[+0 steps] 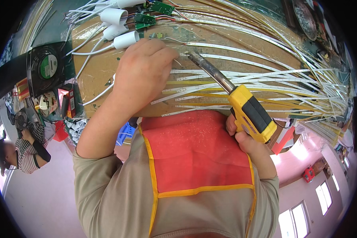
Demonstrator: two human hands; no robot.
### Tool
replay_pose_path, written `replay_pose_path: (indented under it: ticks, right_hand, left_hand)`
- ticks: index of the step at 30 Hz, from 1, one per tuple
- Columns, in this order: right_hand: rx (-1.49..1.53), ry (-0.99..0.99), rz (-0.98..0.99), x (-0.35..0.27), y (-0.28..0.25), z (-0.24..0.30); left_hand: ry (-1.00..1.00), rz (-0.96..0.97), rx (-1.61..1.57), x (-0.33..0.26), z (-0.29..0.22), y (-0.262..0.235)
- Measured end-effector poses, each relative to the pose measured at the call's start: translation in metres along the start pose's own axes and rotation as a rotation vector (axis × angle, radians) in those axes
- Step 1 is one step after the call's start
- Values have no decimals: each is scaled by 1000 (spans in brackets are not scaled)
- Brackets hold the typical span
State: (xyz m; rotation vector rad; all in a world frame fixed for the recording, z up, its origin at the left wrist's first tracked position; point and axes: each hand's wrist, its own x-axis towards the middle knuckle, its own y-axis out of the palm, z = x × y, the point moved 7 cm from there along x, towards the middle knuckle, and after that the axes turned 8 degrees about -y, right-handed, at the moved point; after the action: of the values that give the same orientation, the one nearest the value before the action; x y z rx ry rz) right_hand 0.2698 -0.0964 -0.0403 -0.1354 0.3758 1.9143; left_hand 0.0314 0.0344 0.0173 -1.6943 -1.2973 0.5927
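Observation:
My right hand (242,133) is wrapped round the handle of a yellow and black soldering gun (253,113). The gun's metal barrel slants up to the left, and its dark tip is at the bare end of a white LED strip (226,58). Close to the tip, my left hand (144,65) is closed, fingertips pinched on a thin wire (178,62) that shows only in part. White lamp sockets (126,40) with cables lie just beyond that hand. Green circuit boards (144,20) with wires sit behind them.
Several more LED strips (265,81) fan across the brown work surface (103,73) to the right. A black fan (47,66) and a small red box (69,101) stand at the left. Another person (27,148) is farther off at the left. A red and yellow apron covers my front.

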Motion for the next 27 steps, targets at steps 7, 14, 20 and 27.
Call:
replay_pose_path:
  ticks: [7,14,20,27]
  right_hand:
    - [-164,-96,41,10,7,30]
    - [-348,-81,45,4,3,18]
    - [-342,-50,-3,3,1,15]
    - [-213,-52,-54,1,-3,7]
  left_hand:
    - [-1,-10,-15,-1,1,0]
    - [-11,8,0,0,2,2]
    - [-13,1,-24,0,4,1]
    - [-15,8,-17,0,3,3]
